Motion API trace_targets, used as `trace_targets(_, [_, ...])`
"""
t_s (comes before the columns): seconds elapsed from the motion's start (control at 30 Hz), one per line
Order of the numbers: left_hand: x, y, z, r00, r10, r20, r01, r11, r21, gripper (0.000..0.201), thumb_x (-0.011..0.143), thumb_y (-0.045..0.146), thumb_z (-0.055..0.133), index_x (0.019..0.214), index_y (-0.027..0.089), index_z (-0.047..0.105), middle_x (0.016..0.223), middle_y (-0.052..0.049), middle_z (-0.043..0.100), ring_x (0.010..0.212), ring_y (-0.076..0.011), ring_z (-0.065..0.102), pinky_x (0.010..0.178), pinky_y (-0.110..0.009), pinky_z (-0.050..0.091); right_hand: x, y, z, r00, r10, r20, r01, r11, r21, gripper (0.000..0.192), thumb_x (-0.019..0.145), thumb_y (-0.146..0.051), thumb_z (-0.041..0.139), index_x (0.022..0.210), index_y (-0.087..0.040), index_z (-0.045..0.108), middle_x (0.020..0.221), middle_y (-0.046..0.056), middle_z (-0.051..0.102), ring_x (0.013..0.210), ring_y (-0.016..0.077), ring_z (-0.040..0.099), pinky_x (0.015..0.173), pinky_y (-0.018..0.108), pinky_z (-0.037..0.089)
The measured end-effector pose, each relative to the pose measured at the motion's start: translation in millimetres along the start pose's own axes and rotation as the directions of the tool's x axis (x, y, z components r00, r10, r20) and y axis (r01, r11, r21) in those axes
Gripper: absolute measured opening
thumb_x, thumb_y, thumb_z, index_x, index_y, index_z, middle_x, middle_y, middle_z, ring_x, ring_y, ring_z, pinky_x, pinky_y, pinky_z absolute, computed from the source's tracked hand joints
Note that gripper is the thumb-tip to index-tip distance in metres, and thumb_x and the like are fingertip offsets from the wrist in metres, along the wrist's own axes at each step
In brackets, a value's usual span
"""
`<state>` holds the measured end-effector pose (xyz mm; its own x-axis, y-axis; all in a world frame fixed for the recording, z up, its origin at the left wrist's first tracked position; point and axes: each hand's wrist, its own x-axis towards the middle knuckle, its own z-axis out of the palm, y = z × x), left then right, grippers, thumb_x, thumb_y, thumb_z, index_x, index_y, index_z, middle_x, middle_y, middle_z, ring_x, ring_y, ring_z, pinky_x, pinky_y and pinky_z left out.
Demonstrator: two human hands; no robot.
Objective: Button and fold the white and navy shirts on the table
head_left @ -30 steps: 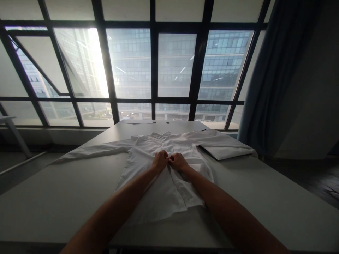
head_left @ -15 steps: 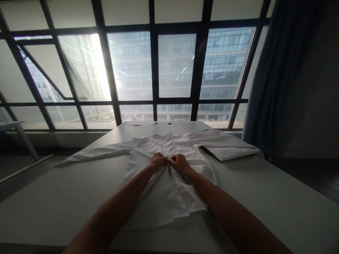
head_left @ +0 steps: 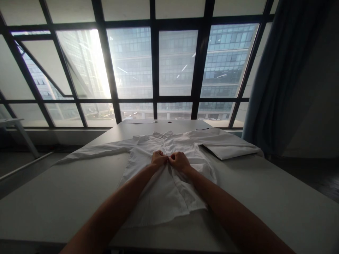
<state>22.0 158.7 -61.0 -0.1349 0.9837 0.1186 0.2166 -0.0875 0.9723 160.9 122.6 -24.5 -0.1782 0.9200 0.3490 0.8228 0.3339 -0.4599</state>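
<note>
A white long-sleeved shirt (head_left: 156,204) lies spread on the table with its collar at the far end. One sleeve reaches out to the left, the other to the right. My left hand (head_left: 159,158) pinches the front edge of the shirt near its middle. Close against it, my right hand (head_left: 179,161) also pinches the cloth at the front opening. The fingertips of both hands nearly meet, and any button between them is too small to make out. Below the hands the front falls apart in a narrow fold down to the hem.
The white table (head_left: 278,204) extends under the shirt toward the windows. A flat white thing with a dark edge (head_left: 230,151) lies at the right by the sleeve. A blue curtain (head_left: 270,106) hangs at the right. Another table (head_left: 16,123) stands at the far left.
The view has tilted very slightly. Both hands keep their pinch on the shirt front at nearly the same place.
</note>
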Motion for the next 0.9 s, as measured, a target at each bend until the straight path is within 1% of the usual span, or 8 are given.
trace_targets(0.1, [-1,1,0.2,1.000,0.020,-0.016,-0.019,0.998,0.066,0.031,0.058,0.011,0.071,0.064,0.020,0.042,0.050,0.010,0.049,0.048,-0.0074,0.050,0.047,-0.015,0.035,3,-1,1,0.997,0.072,0.010,-0.072,0.997,-0.039,0.017,0.080,-0.025,0.062,0.077,-0.015,0.076,0.080,0.010,0.074,0.074,0.0195,0.067,0.059,0.023,0.036])
trace_targets(0.17, [-2,2,0.0,1.000,0.029,-0.010,-0.028,0.996,0.090,0.030,0.058,0.011,0.070,0.064,0.020,0.043,0.050,0.010,0.048,0.049,-0.0077,0.051,0.047,-0.015,0.034,6,1,1,0.994,0.103,0.022,-0.103,0.994,-0.029,0.016,0.079,-0.025,0.063,0.075,-0.015,0.075,0.077,0.010,0.073,0.071,0.0187,0.065,0.056,0.023,0.035])
trace_targets(0.33, [-2,2,-2.2,0.997,0.065,0.048,-0.070,0.992,0.101,0.026,0.060,0.010,0.068,0.063,0.019,0.044,0.050,0.009,0.050,0.048,-0.0074,0.050,0.047,-0.016,0.033,13,12,4,0.991,0.077,0.109,-0.087,0.992,0.094,0.025,0.083,-0.030,0.062,0.067,-0.013,0.072,0.064,0.005,0.068,0.060,0.0149,0.060,0.053,0.022,0.033])
trace_targets(0.47, [0,6,-7.3,0.994,0.082,0.075,-0.093,0.981,0.170,0.023,0.059,0.009,0.069,0.061,0.017,0.048,0.053,0.009,0.050,0.050,-0.0065,0.046,0.047,-0.016,0.031,15,16,7,0.990,0.072,0.123,-0.084,0.992,0.094,0.027,0.084,-0.031,0.063,0.066,-0.012,0.071,0.064,0.005,0.067,0.060,0.0146,0.059,0.053,0.022,0.031])
trace_targets(0.53, [0,11,-10.9,0.995,0.050,0.090,-0.067,0.979,0.192,0.019,0.059,0.009,0.070,0.060,0.016,0.052,0.052,0.008,0.049,0.051,-0.0063,0.045,0.047,-0.016,0.030,12,13,7,0.992,0.054,0.113,-0.063,0.995,0.072,0.025,0.083,-0.030,0.064,0.068,-0.012,0.071,0.067,0.006,0.069,0.063,0.0151,0.060,0.054,0.022,0.032])
trace_targets(0.63, [-2,21,-14.7,0.988,-0.034,0.151,0.003,0.979,0.205,0.009,0.061,0.010,0.067,0.057,0.014,0.060,0.047,0.006,0.049,0.046,-0.0069,0.042,0.044,-0.017,0.027,5,6,4,0.997,0.036,0.064,-0.037,0.999,0.017,0.022,0.085,-0.033,0.064,0.077,-0.014,0.071,0.076,0.007,0.071,0.068,0.0164,0.062,0.056,0.023,0.032])
trace_targets(0.77, [-4,30,-13.6,0.952,-0.187,0.242,0.140,0.970,0.201,0.019,0.067,0.015,0.063,0.048,0.013,0.059,0.043,0.001,0.052,0.037,-0.0070,0.037,0.038,-0.020,0.022,-5,-2,1,1.000,-0.003,-0.019,0.001,0.994,-0.113,0.023,0.091,-0.036,0.059,0.088,-0.015,0.068,0.084,0.009,0.071,0.075,0.0173,0.064,0.059,0.024,0.032])
trace_targets(0.9, [-5,34,-12.5,0.922,-0.265,0.283,0.228,0.961,0.156,0.019,0.068,0.016,0.062,0.050,0.014,0.058,0.047,0.000,0.055,0.034,-0.0057,0.034,0.035,-0.020,0.019,-9,-5,-1,0.999,-0.041,-0.025,0.035,0.981,-0.193,0.019,0.095,-0.031,0.055,0.090,-0.016,0.065,0.088,0.008,0.069,0.079,0.0170,0.063,0.063,0.025,0.032])
